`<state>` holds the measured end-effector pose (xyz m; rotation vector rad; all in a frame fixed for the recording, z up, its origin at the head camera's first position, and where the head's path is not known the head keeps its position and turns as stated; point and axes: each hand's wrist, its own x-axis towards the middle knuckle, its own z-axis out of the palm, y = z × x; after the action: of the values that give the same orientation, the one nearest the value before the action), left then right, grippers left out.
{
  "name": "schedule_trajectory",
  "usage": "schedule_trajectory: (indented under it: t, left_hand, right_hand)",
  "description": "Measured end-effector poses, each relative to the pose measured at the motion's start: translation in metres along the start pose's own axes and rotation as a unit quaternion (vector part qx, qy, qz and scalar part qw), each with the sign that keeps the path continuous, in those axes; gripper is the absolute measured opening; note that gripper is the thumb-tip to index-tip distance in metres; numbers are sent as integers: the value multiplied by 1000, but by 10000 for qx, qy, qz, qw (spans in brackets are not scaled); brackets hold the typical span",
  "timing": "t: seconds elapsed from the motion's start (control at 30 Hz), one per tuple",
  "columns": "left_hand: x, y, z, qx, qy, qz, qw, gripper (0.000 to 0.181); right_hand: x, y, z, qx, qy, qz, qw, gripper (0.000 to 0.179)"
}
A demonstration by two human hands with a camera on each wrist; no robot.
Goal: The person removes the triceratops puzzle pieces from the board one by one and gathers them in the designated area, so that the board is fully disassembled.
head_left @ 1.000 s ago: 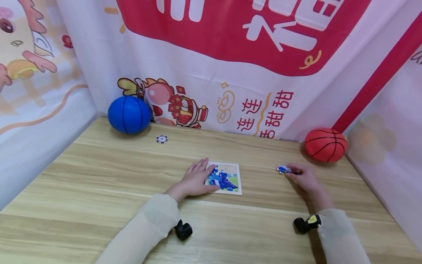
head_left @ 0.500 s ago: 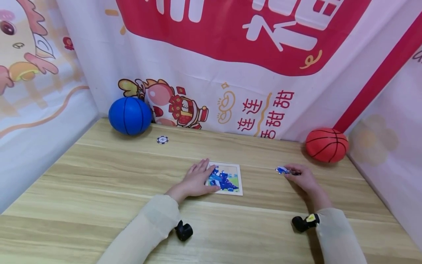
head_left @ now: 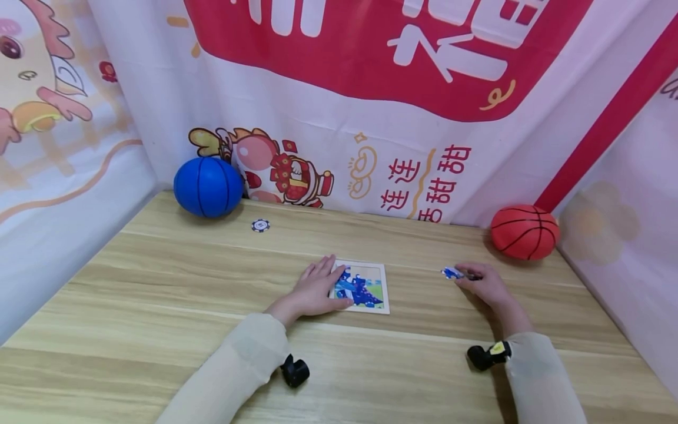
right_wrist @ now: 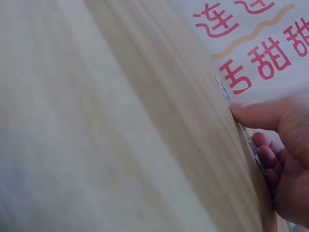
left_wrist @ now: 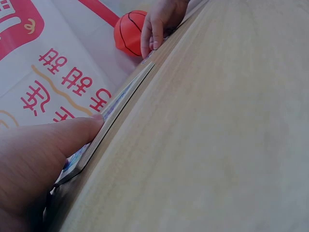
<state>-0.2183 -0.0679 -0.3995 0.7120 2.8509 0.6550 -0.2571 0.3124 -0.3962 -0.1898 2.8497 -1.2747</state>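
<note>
My left hand [head_left: 313, 288] lies with fingers extended over the left part of a white-framed jigsaw puzzle [head_left: 386, 294], partly covering its blue dinosaur picture. In the left wrist view the thumb [left_wrist: 79, 135] reaches onto the puzzle's edge. To the right, my right hand [head_left: 486, 285] pinches a blue-and-white puzzle piece [head_left: 451, 272] low over the table. The right wrist view shows the thumb [right_wrist: 256, 115] at this piece [right_wrist: 222, 89], seen nearly edge-on. Under the curled fingers there, more flat edges [right_wrist: 257, 155] show, mostly hidden by the hand.
A blue ball [head_left: 208, 186] stands at the back left, with a poker chip [head_left: 260, 225] lying near it. Beyond my right hand sits a red ball [head_left: 525, 232]. Printed cloth [head_left: 339, 129] walls the wooden table [head_left: 159, 282] at the back and sides.
The piece in my right hand has turned slightly and shifted a little to the left along with the hand. My left hand stays in place on the puzzle.
</note>
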Motion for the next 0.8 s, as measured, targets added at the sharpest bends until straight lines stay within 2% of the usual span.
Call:
schedule_trajectory:
  t: [0.3, 0.4, 0.57, 0.7, 0.8]
  left_hand:
    - [-2, 1, -1, -1, 26, 3, 10000, 80]
    - [-2, 2, -1, 3, 59, 20, 10000, 79]
    - [-3, 2, -1, -75, 155, 30, 9998, 80]
    - [-2, -1, -1, -159, 252, 30, 9996, 80]
    - [-2, -5, -1, -127, 374, 54, 9992, 79]
  right_hand:
    - [-4, -8, -3, 152, 82, -57, 9998, 48]
    - [-4, -14, -6, 108, -4, -96, 9999, 48]
    - [-5, -33, -7, 22, -121, -140, 9998, 50]
    - [-7, -53, 2, 237, 3, -267, 9994, 50]
    - [-6, -67, 13, 534, 81, -546, 9970, 48]
